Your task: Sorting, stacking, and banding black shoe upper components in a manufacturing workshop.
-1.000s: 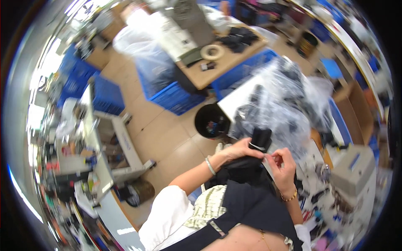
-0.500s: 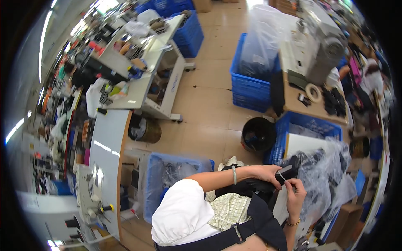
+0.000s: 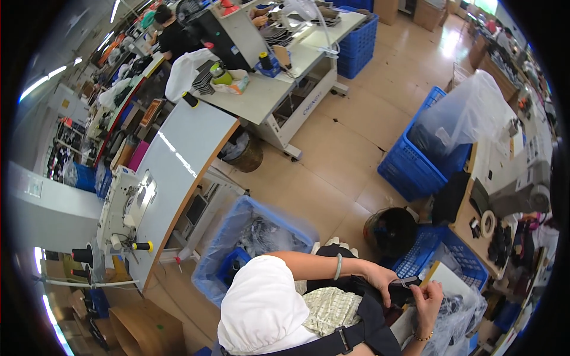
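My left hand [image 3: 380,281], a pale bangle on its wrist, comes in from the left with its fingers closed on a small black piece that carries a thin grey strip [image 3: 405,280]. Facing it, my right hand [image 3: 428,298] pinches at the strip's right end; its fingertips hide what exactly they grip. Black fabric [image 3: 347,283] lies below and left of the hands. Right beside my right hand, clear plastic bags [image 3: 460,314] with dark contents rest on a white work surface.
A plastic-lined blue crate [image 3: 208,270] stands at left, with a sewing machine table [image 3: 184,139] beyond it. A dark bin [image 3: 392,231] and a blue basket [image 3: 418,252] are just ahead. Another blue crate [image 3: 409,169] and a machine bench [image 3: 475,219] stand farther right.
The view has turned, so the surroundings sit farther right and tilted. Both hands stay close together at the grey strip, which now lies more level.
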`<state>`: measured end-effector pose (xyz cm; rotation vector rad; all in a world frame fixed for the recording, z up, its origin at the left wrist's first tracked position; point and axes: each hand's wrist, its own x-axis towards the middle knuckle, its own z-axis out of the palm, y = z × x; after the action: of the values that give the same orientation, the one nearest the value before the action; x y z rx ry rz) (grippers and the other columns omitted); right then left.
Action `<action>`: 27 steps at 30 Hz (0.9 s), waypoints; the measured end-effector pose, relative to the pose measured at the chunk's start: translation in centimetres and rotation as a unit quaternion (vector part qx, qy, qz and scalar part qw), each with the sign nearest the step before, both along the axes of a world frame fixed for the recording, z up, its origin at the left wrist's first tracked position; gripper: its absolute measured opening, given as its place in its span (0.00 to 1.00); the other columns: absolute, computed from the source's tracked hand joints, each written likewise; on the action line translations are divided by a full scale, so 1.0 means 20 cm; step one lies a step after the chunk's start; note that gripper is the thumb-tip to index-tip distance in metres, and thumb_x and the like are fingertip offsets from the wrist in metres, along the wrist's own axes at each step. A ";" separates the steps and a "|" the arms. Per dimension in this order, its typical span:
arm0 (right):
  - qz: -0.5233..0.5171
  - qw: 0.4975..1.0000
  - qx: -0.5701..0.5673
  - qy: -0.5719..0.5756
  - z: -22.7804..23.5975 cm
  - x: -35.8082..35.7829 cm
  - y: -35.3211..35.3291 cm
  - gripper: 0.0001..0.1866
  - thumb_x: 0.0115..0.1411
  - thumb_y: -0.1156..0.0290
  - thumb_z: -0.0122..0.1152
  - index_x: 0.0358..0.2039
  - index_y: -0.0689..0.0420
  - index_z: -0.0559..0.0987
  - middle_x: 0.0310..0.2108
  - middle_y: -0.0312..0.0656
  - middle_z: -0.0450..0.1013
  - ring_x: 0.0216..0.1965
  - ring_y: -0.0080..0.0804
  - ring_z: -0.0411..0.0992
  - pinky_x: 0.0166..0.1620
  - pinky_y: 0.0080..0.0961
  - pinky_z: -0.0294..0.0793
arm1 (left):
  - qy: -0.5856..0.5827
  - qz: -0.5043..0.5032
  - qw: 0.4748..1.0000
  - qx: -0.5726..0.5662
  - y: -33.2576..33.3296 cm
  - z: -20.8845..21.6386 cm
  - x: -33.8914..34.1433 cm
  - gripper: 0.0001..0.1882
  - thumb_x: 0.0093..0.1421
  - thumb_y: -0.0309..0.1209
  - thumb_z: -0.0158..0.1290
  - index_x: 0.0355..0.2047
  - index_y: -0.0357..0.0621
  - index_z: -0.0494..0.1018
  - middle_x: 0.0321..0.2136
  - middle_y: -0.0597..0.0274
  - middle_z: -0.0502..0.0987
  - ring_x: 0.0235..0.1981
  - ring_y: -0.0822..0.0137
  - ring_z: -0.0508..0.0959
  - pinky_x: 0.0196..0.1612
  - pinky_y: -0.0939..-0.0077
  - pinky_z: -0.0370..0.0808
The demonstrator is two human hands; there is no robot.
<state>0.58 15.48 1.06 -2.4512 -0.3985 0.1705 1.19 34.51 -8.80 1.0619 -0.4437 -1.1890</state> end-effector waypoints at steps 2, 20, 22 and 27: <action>0.017 0.999 0.043 -0.003 -0.07 0.08 0.07 0.18 0.50 0.71 0.63 0.14 0.58 0.63 0.15 0.35 0.55 0.20 0.27 0.53 0.26 0.22 0.52 | 0.056 0.010 0.996 -0.067 0.07 0.01 0.02 0.29 0.44 0.27 0.66 0.45 0.34 0.68 0.37 0.59 0.76 0.40 0.70 0.73 0.43 0.76 0.71; 0.047 0.828 0.384 0.405 -0.15 0.39 0.66 0.28 0.62 0.70 0.49 0.62 0.61 0.57 0.17 0.30 0.64 0.16 0.17 0.65 0.20 0.12 0.64 | 0.275 0.520 0.780 -0.212 0.67 0.15 -0.14 0.20 0.57 0.28 0.54 0.48 0.34 0.67 0.39 0.55 0.75 0.41 0.64 0.76 0.44 0.75 0.73; 0.076 0.860 0.324 0.387 -0.14 0.38 0.70 0.29 0.61 0.71 0.49 0.62 0.61 0.57 0.19 0.30 0.65 0.17 0.17 0.66 0.20 0.13 0.65 | 0.284 0.474 0.807 -0.206 0.68 0.10 -0.10 0.19 0.58 0.28 0.53 0.49 0.36 0.66 0.40 0.54 0.74 0.41 0.64 0.76 0.44 0.74 0.73; 0.092 0.895 0.241 0.363 -0.11 0.43 0.73 0.19 0.56 0.72 0.60 0.46 0.66 0.69 0.18 0.32 0.66 0.15 0.18 0.67 0.18 0.14 0.66 | 0.157 0.412 0.893 -0.095 0.61 0.22 0.00 0.21 0.54 0.26 0.56 0.48 0.37 0.66 0.38 0.56 0.74 0.38 0.66 0.77 0.43 0.75 0.74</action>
<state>9.28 30.11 -1.23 -1.6973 -0.2841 0.9179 1.27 46.71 -4.35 0.7370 0.1533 -0.5150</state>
